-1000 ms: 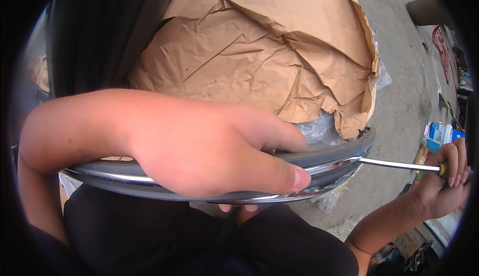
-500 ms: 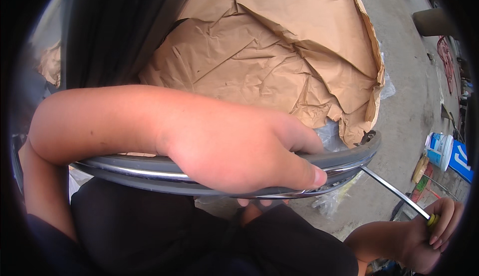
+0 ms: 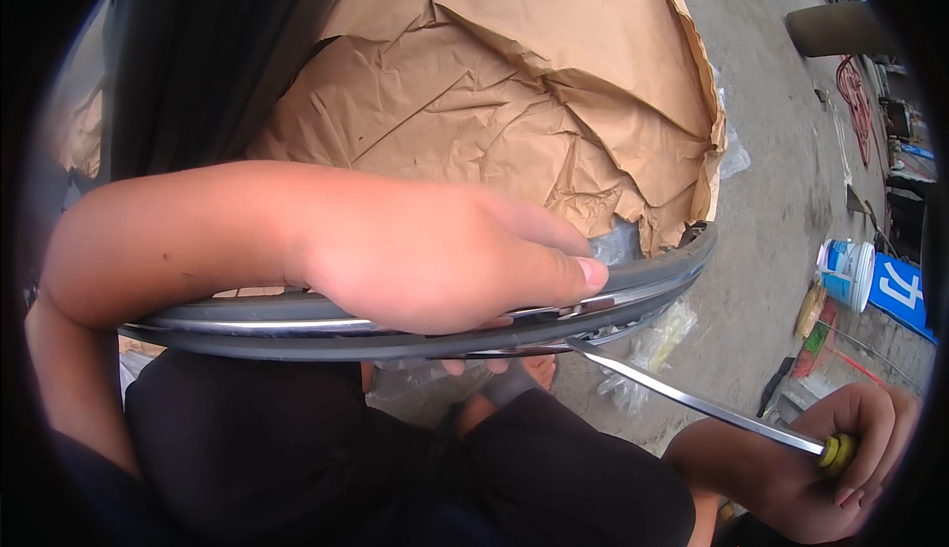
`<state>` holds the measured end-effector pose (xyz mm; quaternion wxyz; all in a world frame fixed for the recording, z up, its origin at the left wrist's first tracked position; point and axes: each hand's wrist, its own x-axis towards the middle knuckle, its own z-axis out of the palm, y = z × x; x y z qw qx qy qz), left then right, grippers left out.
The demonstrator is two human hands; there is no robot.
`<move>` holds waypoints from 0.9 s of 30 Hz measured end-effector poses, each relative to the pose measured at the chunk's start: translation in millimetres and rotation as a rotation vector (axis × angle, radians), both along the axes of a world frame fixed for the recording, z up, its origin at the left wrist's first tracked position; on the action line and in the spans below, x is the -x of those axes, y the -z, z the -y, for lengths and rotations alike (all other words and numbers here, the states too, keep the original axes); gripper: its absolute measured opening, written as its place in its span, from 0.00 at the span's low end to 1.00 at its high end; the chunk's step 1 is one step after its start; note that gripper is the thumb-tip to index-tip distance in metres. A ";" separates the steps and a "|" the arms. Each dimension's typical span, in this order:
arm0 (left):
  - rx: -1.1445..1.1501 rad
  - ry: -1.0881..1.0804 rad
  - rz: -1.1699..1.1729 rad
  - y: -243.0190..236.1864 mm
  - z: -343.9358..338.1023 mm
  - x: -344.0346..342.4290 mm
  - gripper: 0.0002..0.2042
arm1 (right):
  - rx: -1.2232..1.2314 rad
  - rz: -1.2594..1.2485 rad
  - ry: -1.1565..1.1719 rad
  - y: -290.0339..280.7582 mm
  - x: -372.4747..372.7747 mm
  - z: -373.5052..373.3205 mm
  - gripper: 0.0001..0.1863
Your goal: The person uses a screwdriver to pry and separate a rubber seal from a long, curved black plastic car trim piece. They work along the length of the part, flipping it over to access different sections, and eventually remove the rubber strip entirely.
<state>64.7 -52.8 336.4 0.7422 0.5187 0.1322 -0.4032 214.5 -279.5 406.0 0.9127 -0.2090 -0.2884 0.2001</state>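
Across my lap lies a long curved dark grey strip (image 3: pixel 514 338) with a shiny chrome band along it. My left hand (image 3: pixel 435 260) is wrapped around it from above, thumb along the top and fingertips showing below. At the lower right, my right hand (image 3: pixel 860 453) is closed on the yellow handle of a screwdriver (image 3: pixel 707 401). The long metal shaft points left, and its tip meets the lower edge of the strip, right of my left hand. Whether the tip is pushed under the chrome cannot be made out.
Crumpled brown paper (image 3: pixel 573 63) spreads beyond the strip. A dark upright panel (image 3: pixel 198 63) stands at the left. Clear plastic film (image 3: pixel 647 354) lies on the concrete floor (image 3: pixel 761 201). To the right are a white-and-blue bucket (image 3: pixel 847 272), a blue sign (image 3: pixel 900 285) and a red hose (image 3: pixel 853 112).
The screwdriver tip has moved left along the strip, from near its right end toward my left hand. My left hand keeps its grip; the whole view has shifted slightly.
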 end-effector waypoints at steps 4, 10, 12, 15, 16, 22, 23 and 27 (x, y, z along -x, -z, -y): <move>-0.059 -0.012 -0.014 -2.3 0.5 1.8 0.26 | -0.008 0.066 -0.015 0.3 11.1 -13.8 0.17; -0.050 -0.004 0.021 -2.1 1.0 4.6 0.27 | -0.486 0.207 0.097 16.6 37.8 -29.2 0.10; -0.025 -0.032 0.015 -2.1 1.3 6.4 0.26 | -0.496 0.332 -0.018 22.1 45.8 -27.3 0.10; -0.014 -0.108 0.017 -1.0 1.9 8.1 0.25 | -0.568 0.586 -0.018 28.8 47.9 -20.0 0.09; -0.034 -0.128 0.022 -1.3 1.0 9.3 0.25 | -0.573 0.626 -0.037 31.2 46.1 -17.4 0.08; -0.078 -0.156 0.084 -1.0 -2.0 11.1 0.24 | -0.815 0.768 0.234 46.0 42.9 -2.7 0.07; -0.089 -0.153 0.082 -0.6 -1.8 11.1 0.24 | -0.811 0.783 0.230 46.1 43.1 -1.2 0.07; -0.088 -0.131 0.109 3.2 0.6 11.1 0.24 | -0.272 0.849 0.029 30.1 47.5 4.9 0.06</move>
